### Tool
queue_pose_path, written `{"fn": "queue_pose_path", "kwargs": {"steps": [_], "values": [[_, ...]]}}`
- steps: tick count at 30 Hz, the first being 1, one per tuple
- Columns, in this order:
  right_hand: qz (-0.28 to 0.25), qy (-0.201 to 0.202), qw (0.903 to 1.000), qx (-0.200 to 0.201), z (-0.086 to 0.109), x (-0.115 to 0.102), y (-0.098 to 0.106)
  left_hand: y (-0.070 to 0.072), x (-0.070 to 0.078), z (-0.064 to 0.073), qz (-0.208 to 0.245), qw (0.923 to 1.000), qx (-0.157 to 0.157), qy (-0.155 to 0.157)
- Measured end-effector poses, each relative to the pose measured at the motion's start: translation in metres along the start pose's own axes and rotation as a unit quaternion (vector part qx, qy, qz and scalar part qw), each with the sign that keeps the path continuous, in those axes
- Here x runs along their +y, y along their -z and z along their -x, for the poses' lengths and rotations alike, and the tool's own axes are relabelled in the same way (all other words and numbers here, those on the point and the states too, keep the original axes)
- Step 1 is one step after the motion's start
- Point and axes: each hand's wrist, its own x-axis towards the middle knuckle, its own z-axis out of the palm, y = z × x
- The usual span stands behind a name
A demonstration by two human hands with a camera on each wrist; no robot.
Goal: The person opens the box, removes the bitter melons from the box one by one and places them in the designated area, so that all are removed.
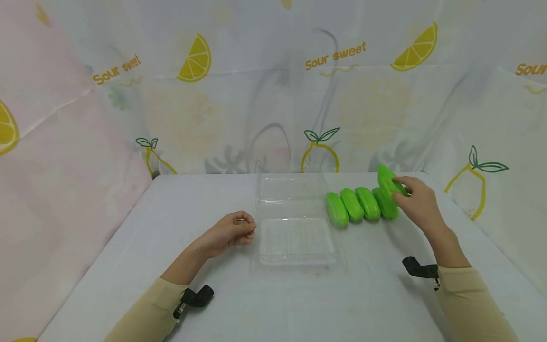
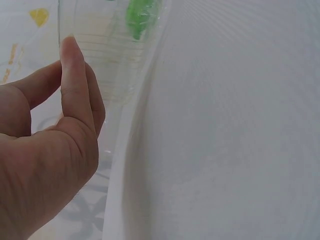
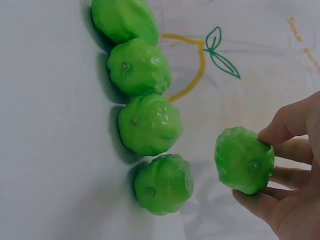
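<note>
An opened clear plastic clamshell box (image 1: pixel 297 240) lies on the table, its lid (image 1: pixel 290 187) folded back away from me. My left hand (image 1: pixel 231 232) is at the box's left edge, thumb and fingers pinching the rim; the left wrist view has the hand (image 2: pixel 60 130) at that clear edge (image 2: pixel 107 60). My right hand (image 1: pixel 419 199) holds a bumpy green gourd (image 1: pixel 386 179) raised and tilted, gripped between thumb and fingers. In the right wrist view this gourd (image 3: pixel 244 160) is apart from the others. Several similar gourds (image 1: pixel 352 204) lie side by side right of the box.
A white table surface (image 1: pixel 295 304) spreads beneath everything. Behind it hangs a cloth backdrop (image 1: pixel 239 109) printed with lemons, and another cloth wall (image 1: pixel 55 190) stands at the left. Black wrist cameras (image 1: pixel 198 297) are strapped at both sleeves.
</note>
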Motion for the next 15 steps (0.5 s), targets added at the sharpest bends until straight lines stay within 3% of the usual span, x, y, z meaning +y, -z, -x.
{"fn": "queue_pose_path", "kwargs": {"steps": [15], "values": [[0.023,-0.036,0.999,-0.009,0.002,0.019,0.004,0.001,-0.001,-0.002,-0.003,1.0,0.004,0.004]]}}
